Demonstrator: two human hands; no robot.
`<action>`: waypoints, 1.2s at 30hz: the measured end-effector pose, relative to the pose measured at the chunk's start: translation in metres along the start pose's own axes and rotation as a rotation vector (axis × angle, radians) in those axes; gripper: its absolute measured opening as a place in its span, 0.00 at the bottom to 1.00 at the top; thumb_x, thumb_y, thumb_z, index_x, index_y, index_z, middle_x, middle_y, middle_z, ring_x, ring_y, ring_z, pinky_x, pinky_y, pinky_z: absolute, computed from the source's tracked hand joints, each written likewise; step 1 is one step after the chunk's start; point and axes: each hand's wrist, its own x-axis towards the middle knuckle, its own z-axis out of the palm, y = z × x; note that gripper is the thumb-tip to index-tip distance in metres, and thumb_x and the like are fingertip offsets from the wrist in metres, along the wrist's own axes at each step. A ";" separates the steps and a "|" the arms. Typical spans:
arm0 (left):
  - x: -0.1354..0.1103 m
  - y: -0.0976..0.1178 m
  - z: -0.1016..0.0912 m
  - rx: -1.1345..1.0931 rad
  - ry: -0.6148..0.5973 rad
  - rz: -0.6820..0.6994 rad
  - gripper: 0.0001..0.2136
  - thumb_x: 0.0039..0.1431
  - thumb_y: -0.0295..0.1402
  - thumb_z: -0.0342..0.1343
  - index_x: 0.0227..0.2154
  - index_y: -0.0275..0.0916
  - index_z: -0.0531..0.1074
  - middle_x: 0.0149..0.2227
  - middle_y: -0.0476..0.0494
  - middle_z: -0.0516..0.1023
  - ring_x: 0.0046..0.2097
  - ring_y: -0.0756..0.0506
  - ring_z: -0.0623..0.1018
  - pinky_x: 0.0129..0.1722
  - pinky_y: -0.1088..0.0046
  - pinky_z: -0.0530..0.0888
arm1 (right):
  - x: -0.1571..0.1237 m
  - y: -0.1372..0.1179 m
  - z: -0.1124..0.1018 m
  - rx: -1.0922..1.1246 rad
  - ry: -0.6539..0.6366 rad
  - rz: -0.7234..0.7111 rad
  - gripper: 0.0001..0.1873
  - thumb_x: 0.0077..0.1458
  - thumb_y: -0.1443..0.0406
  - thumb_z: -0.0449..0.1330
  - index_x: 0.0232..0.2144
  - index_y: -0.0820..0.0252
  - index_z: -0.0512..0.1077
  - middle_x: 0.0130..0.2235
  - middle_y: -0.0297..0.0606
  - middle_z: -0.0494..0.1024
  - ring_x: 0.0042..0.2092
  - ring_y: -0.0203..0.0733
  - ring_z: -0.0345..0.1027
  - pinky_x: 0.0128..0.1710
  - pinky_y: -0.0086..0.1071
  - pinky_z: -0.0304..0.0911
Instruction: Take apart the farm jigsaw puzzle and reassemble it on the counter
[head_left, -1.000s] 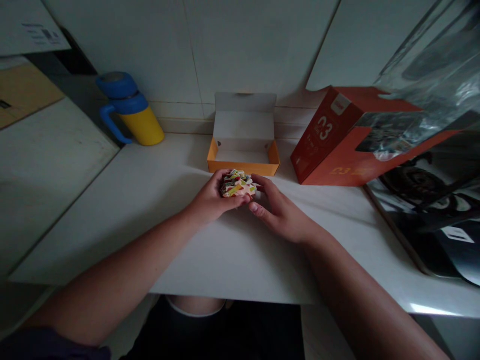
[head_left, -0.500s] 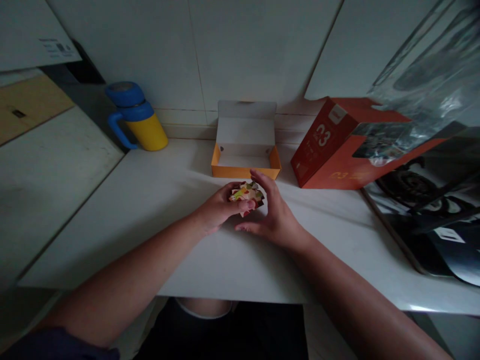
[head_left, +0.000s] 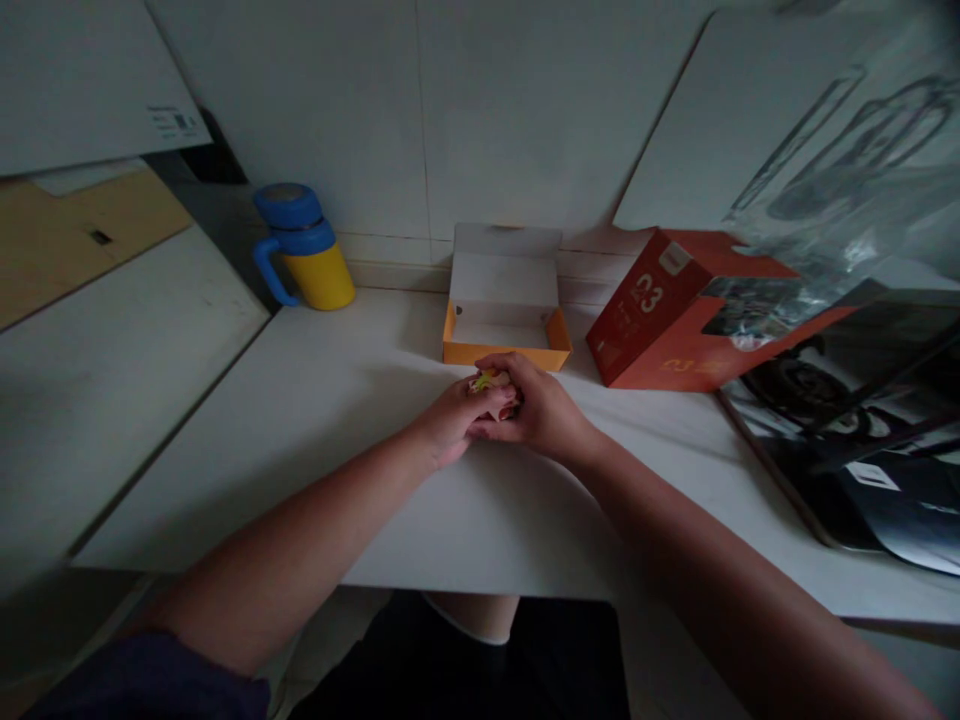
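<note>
Just in front of the open orange box [head_left: 499, 354], I hold a small bundle of printed card pieces [head_left: 491, 380] in yellow, green, red and cream, with uneven edges. My left hand [head_left: 461, 415] is closed on its left side, the thumb lying over the top. From the right, my right hand [head_left: 544, 405] wraps round the same bundle, its fingers and thumb against the left hand. Most of the bundle is hidden by the fingers. The box stands behind with its pale lid raised, and no contents show in it.
A blue and yellow jug [head_left: 311, 250] stands at the back left of the white table [head_left: 360, 400]. On the right is a tilted red box [head_left: 660, 320], with clear plastic wrap [head_left: 832, 230] above it and a dark glossy appliance [head_left: 885, 470] beside it.
My right hand was spread beside the bundle and has now closed round it. The left hand has kept its hold. The view has shifted a little, so everything sits slightly differently.
</note>
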 end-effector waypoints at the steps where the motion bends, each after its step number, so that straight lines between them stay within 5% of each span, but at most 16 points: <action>1: 0.001 0.003 -0.002 0.003 0.019 0.032 0.15 0.51 0.39 0.74 0.38 0.37 0.80 0.39 0.44 0.82 0.42 0.46 0.80 0.43 0.72 0.74 | 0.008 0.001 -0.001 -0.008 -0.014 -0.031 0.41 0.52 0.42 0.73 0.60 0.53 0.69 0.56 0.50 0.78 0.56 0.57 0.75 0.56 0.50 0.72; 5: 0.006 0.018 -0.012 0.030 0.091 0.160 0.16 0.53 0.40 0.73 0.41 0.39 0.79 0.44 0.44 0.82 0.46 0.47 0.80 0.45 0.72 0.74 | 0.017 0.012 -0.002 -0.107 0.074 -0.170 0.44 0.59 0.39 0.65 0.67 0.55 0.62 0.65 0.55 0.69 0.67 0.60 0.64 0.67 0.57 0.61; 9: 0.011 0.026 -0.021 0.031 0.181 0.197 0.20 0.50 0.41 0.74 0.43 0.39 0.77 0.45 0.43 0.82 0.46 0.47 0.80 0.46 0.71 0.73 | 0.000 0.032 -0.004 -0.211 0.187 -0.031 0.23 0.74 0.54 0.50 0.65 0.55 0.65 0.62 0.52 0.71 0.66 0.55 0.64 0.66 0.57 0.61; 15: 0.016 0.022 -0.027 0.037 0.228 0.192 0.22 0.50 0.41 0.74 0.44 0.40 0.76 0.46 0.43 0.82 0.46 0.48 0.80 0.48 0.70 0.73 | -0.003 0.058 0.000 -0.486 0.217 0.159 0.13 0.68 0.62 0.57 0.49 0.58 0.77 0.51 0.52 0.75 0.54 0.58 0.71 0.56 0.55 0.69; 26: 0.021 0.015 -0.027 0.005 0.247 0.234 0.21 0.48 0.41 0.76 0.40 0.38 0.77 0.41 0.44 0.82 0.42 0.48 0.80 0.44 0.71 0.72 | -0.001 0.052 0.021 -0.424 0.150 0.105 0.22 0.65 0.66 0.60 0.61 0.55 0.70 0.54 0.50 0.71 0.54 0.54 0.72 0.57 0.48 0.72; 31: 0.021 0.014 -0.027 0.019 0.289 0.222 0.22 0.46 0.40 0.77 0.41 0.39 0.76 0.42 0.43 0.83 0.43 0.47 0.81 0.46 0.69 0.73 | 0.010 0.050 0.005 -0.517 0.294 0.145 0.13 0.68 0.65 0.55 0.52 0.56 0.74 0.52 0.50 0.74 0.53 0.55 0.73 0.56 0.49 0.71; 36: 0.023 0.012 -0.025 0.051 0.279 0.184 0.24 0.46 0.42 0.77 0.42 0.39 0.75 0.42 0.42 0.84 0.41 0.47 0.81 0.43 0.69 0.73 | 0.056 0.083 -0.029 -0.549 0.405 0.372 0.14 0.64 0.62 0.58 0.50 0.59 0.74 0.58 0.55 0.73 0.61 0.61 0.67 0.63 0.54 0.62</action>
